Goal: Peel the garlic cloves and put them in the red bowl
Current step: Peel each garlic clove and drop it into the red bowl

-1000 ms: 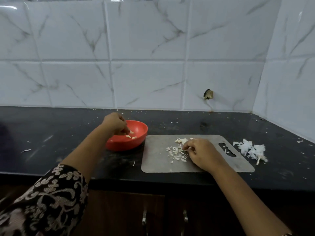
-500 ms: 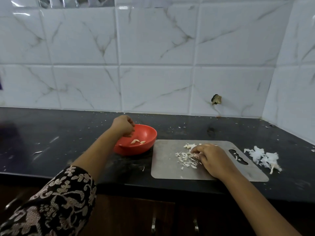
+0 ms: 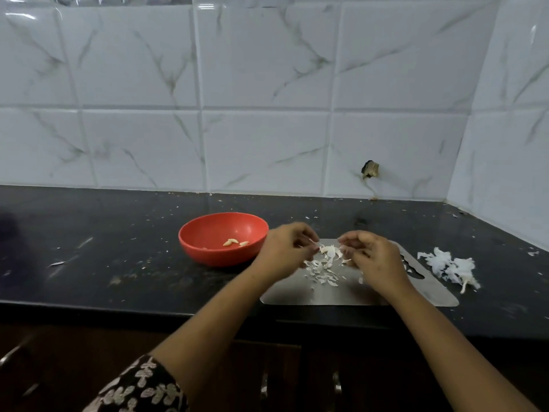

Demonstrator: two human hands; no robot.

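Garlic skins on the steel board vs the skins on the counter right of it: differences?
The board skins are small flakes scattered loosely; the counter skins are bunched in one fluffy heap.
The board skins lie on the steel board; the counter skins lie on the black counter, off the board's right end.
Shared: both white and papery, both outside the red bowl.

One view only, worn on the person's head as they stand at the front edge of the surface (image 3: 118,233). It looks forward and down across it to the tiled wall (image 3: 267,84). The lens is wide, so the tile lines bow. The forearms (image 3: 225,322) enter from the bottom edge. The fingers (image 3: 306,236) sit near mid-frame, an arm's reach from the lens. The wall is behind them, its corner (image 3: 457,162) to their right, and cupboard doors (image 3: 297,382) lie below.
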